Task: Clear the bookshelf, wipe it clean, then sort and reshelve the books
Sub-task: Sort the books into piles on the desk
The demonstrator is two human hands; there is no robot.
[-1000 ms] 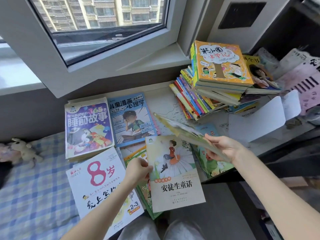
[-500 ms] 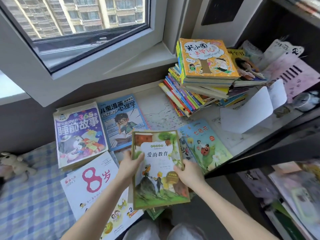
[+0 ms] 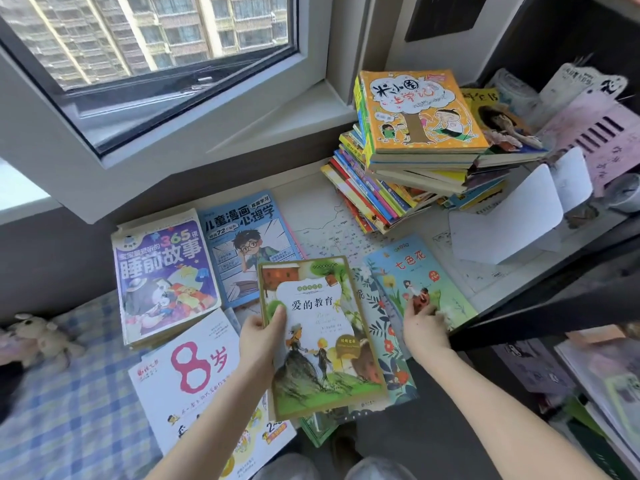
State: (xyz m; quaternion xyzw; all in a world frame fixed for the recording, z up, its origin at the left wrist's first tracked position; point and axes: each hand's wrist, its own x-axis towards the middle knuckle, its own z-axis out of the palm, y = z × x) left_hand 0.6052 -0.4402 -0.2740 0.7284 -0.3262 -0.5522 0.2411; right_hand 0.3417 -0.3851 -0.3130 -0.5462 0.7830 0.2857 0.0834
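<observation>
One tall, slumping stack of colourful paperback books [image 3: 408, 174], topped by an orange-covered cartoon book [image 3: 420, 112], is the landmark here, standing at the back of the pale desk surface [image 3: 322, 226] under the grey-framed window [image 3: 173, 109]. Nearer the person than the stack, loose books lie flat. Furthest left of it is the purple bedtime-story book [image 3: 162, 275], with the blue comic-style book [image 3: 249, 244] beside that, and the white book with a large red 8 [image 3: 204, 379] closest to the camera, its lower edge cut off by an arm. Just below the stack, the light-blue flower-cover book [image 3: 415, 275] lies angled. The green-bordered paperback with a painted cover [image 3: 320, 337] is held in front of the stack, long axis running away from the person, top edge toward the window, title upright to the viewer. The left hand [image 3: 261, 341] pinches its left edge, thumb on the cover, other fingers hidden beneath. The right hand [image 3: 424, 327] rests on the blue flower book's near corner, fingers bent; motion blur hides whether they grip it.
</observation>
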